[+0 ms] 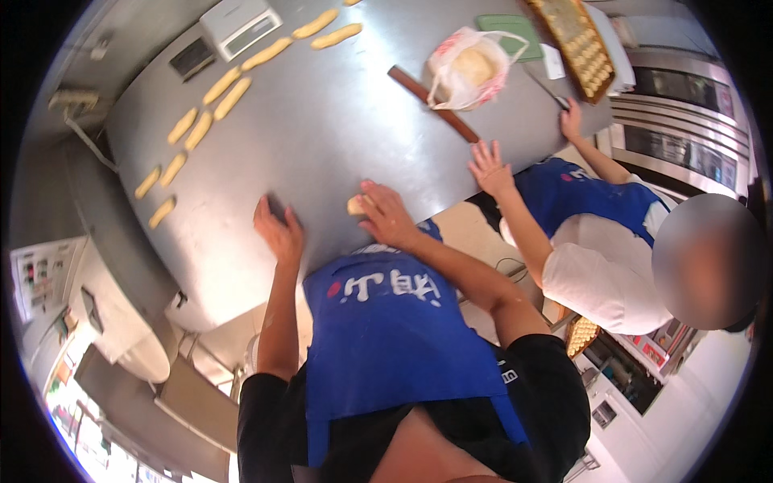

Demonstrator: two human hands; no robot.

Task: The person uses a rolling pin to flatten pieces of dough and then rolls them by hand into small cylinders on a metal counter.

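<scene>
My right hand (390,217) is closed on a short piece of pale dough (355,206) near the table's front edge; part of the dough is hidden by the fingers. To its left, my left hand (279,232) rests low over the metal table (314,153) with its fingers apart and nothing in it. Beyond it, several dough strips (198,131) lie in a loose slanting line from the left edge toward the back.
At right a co-worker's hand (491,167) lies near a brown rolling pin (435,105); the other touches a dark-handled tool (561,103). A white bag (443,87) holds dough. Beyond are a green board (515,32), a filled tray (573,44) and a scale (241,30).
</scene>
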